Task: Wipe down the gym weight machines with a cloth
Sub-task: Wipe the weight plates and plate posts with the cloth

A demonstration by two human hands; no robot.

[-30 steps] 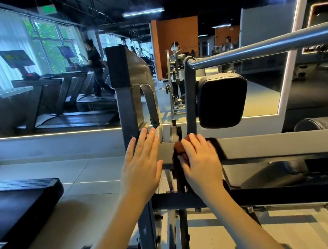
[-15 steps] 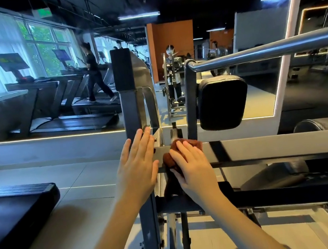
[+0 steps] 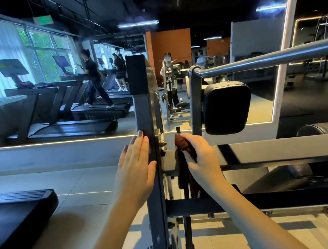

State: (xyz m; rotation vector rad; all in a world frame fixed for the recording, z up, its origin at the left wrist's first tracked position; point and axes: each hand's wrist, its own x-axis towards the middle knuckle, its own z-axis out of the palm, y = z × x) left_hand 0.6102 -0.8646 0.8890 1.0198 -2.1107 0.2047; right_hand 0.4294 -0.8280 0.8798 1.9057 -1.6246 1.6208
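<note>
Right grip (image 3: 203, 161) is curled round the cloth (image 3: 185, 145), a dark brown one, pinching its bunched head between thumb and fingers. The head sticks out just above and to the left of the knuckles, at the near end of the pale crossbeam (image 3: 272, 150). The rest of the cloth hangs straight down below the grip, so its long axis is upright, with the head up and the loose tail down in front of the machine's frame.

Left grip (image 3: 136, 171) lies just to the left, fingers straight and together, palm pressed flat on the dark upright post (image 3: 142, 106). It holds nothing and looks to be steadying.

The crossbeam runs level, away to the right of the right grip, and this is probably the next stretch to wipe. Its axis crosses that of the hanging cloth, so only the bunched head would meet the metal. The post stands just left of the cloth, parallel to it. Above and right of the right grip sits a black pad (image 3: 227, 107) under a steel bar (image 3: 278, 58).
</note>
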